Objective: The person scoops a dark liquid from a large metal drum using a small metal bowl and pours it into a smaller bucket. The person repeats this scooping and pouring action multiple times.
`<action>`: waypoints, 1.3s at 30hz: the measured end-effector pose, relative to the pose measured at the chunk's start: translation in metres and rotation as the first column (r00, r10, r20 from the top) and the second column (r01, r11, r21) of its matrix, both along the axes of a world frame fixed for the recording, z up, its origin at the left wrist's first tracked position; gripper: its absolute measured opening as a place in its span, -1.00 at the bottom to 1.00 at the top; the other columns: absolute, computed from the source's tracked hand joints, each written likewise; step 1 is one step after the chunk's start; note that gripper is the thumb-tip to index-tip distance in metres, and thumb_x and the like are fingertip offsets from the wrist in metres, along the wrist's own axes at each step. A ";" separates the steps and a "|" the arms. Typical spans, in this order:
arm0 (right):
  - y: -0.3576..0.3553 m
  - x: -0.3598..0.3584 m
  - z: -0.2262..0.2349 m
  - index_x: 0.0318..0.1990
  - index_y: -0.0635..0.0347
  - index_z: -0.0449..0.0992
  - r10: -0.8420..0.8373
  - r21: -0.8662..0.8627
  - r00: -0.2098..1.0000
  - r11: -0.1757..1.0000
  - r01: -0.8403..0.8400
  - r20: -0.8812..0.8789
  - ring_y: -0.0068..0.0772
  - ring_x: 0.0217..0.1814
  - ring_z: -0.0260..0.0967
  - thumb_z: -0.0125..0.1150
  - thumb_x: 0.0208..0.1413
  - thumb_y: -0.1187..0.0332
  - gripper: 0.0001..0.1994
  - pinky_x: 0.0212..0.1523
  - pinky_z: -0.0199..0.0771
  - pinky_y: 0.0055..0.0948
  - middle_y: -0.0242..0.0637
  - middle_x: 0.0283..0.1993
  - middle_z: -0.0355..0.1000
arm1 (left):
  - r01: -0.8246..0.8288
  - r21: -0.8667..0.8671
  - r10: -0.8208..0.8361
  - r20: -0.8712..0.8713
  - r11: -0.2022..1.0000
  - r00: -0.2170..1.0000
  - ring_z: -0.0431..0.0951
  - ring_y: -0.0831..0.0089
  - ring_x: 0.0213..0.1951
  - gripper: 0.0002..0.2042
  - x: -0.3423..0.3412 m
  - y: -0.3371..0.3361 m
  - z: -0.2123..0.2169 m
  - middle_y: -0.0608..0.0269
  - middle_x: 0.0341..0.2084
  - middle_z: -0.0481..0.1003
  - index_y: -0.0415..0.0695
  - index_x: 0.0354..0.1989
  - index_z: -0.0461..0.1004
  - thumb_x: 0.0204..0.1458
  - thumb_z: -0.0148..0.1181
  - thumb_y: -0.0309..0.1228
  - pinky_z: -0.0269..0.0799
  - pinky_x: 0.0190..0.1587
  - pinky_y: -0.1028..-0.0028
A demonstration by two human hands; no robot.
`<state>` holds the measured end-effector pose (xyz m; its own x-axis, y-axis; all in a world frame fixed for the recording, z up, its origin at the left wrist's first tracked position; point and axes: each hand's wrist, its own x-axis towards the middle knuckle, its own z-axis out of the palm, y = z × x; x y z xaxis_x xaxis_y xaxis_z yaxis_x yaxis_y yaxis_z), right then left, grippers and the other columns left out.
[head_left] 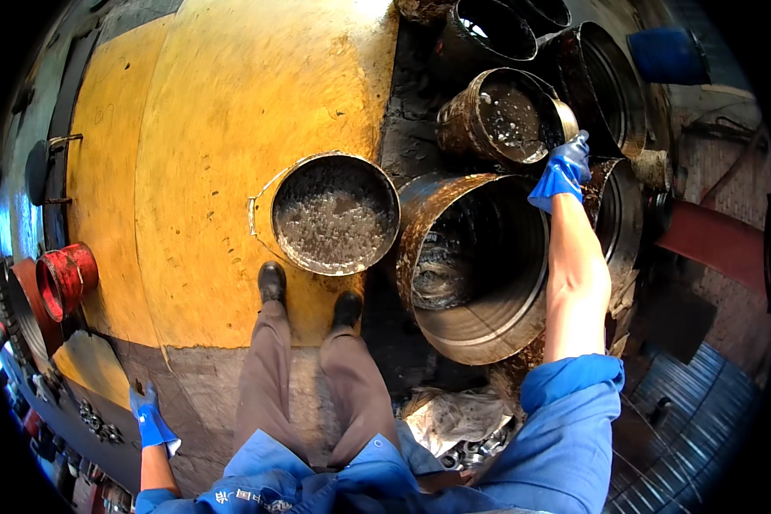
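Note:
My right hand (561,174), in a blue rubber glove, is closed at the right rim of a dirty metal bucket (463,120) at the upper right. Its fingers are around the lower end of a tan curved piece (566,120), whose kind I cannot make out. A thin wire handle arches near it. Dark, speckled liquid (510,111) fills that bucket. My left hand (150,415), gloved alike, hangs at the lower left with fingers stretched out, holding nothing. Ahead of my boots a second bucket (274,214) stands upright with dark, lumpy contents, its wire handle folded to the left.
A large rusty drum (480,338) gapes beside the second bucket. More blackened drums (612,81) crowd the upper right, near a blue drum (668,56). Yellow plate (223,111) covers the floor ahead. A red bucket (81,270) is at left; a plastic sack (454,424) lies by my legs.

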<state>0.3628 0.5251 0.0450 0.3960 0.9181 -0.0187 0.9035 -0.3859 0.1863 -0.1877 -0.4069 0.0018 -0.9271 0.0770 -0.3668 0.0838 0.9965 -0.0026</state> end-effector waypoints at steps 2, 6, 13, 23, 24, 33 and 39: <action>0.001 0.001 -0.006 0.11 -0.05 0.17 -0.074 -0.016 0.997 0.997 0.074 0.006 -0.10 0.17 0.40 0.07 0.13 0.36 -0.60 0.07 0.41 -0.01 -0.11 0.15 0.38 | 0.002 -0.020 -0.002 -0.030 1.000 1.000 0.48 0.10 0.09 -0.42 -0.002 -0.002 0.004 -0.12 0.04 0.46 -0.31 0.14 0.34 -0.04 0.26 -0.25 0.35 0.13 0.28; 0.020 0.077 -0.058 -0.01 0.12 0.40 -0.243 0.139 0.773 0.910 0.390 -0.586 -0.21 -0.04 0.48 0.09 0.12 0.34 -0.72 -0.10 0.52 -0.23 -0.19 -0.05 0.48 | -0.008 -0.100 0.009 0.010 0.995 1.000 0.47 0.08 0.09 -0.42 -0.006 -0.001 0.011 -0.12 0.04 0.46 -0.29 0.14 0.34 -0.04 0.26 -0.24 0.35 0.13 0.26; -0.083 0.046 -0.041 0.00 0.31 0.41 -0.172 -0.167 0.030 0.978 0.122 -0.985 -0.26 -0.05 0.42 -0.11 0.22 0.34 -0.70 -0.04 0.58 -0.21 -0.16 -0.03 0.44 | 0.001 -0.187 0.007 0.046 0.982 0.999 0.45 0.04 0.10 -0.39 -0.005 0.003 0.042 -0.14 0.05 0.45 -0.28 0.13 0.37 -0.05 0.27 -0.13 0.34 0.15 0.24; -0.210 -0.105 -0.067 -0.22 0.40 0.55 0.261 -0.468 0.835 0.730 -0.499 -0.483 0.18 -0.09 0.47 -0.05 0.20 0.13 -0.58 -0.15 0.50 -0.13 0.20 -0.22 0.50 | -0.051 -0.116 0.065 0.125 0.992 0.990 0.47 0.09 0.09 -0.42 0.033 0.065 0.049 -0.11 0.04 0.46 -0.26 0.13 0.37 -0.05 0.27 -0.21 0.36 0.13 0.29; -0.235 -0.149 -0.063 -0.24 0.37 0.56 0.195 -0.555 0.862 0.695 -0.458 -0.468 0.13 -0.12 0.49 -0.04 0.18 0.22 -0.64 -0.14 0.53 -0.14 0.15 -0.22 0.51 | -0.068 -0.145 0.083 0.100 0.987 0.992 0.47 0.09 0.09 -0.43 0.031 0.052 0.059 -0.11 0.04 0.46 -0.26 0.13 0.37 -0.04 0.27 -0.21 0.36 0.13 0.29; -0.287 -0.170 -0.151 -0.36 0.18 0.62 0.423 -0.496 0.743 0.559 -0.665 -0.519 0.00 -0.21 0.52 0.14 -0.09 0.24 -0.76 -0.19 0.51 -0.23 0.03 -0.30 0.53 | -0.217 0.102 0.199 0.162 0.971 0.967 0.51 0.17 0.01 -0.46 0.031 -0.085 0.035 -0.09 -0.02 0.48 -0.34 0.12 0.35 -0.04 0.28 -0.34 0.39 0.07 0.32; -0.311 -0.189 -0.212 -0.43 0.24 0.60 -0.054 -0.498 0.781 0.797 -0.342 -0.622 -0.34 -0.39 0.46 0.14 -0.02 0.32 -0.81 -0.34 0.39 -0.26 -0.14 -0.43 0.52 | -0.307 0.146 0.286 0.147 0.940 0.947 0.52 0.25 -0.07 -0.50 0.038 -0.111 0.033 -0.03 -0.07 0.50 -0.34 0.08 0.37 -0.03 0.28 -0.35 0.41 0.03 0.36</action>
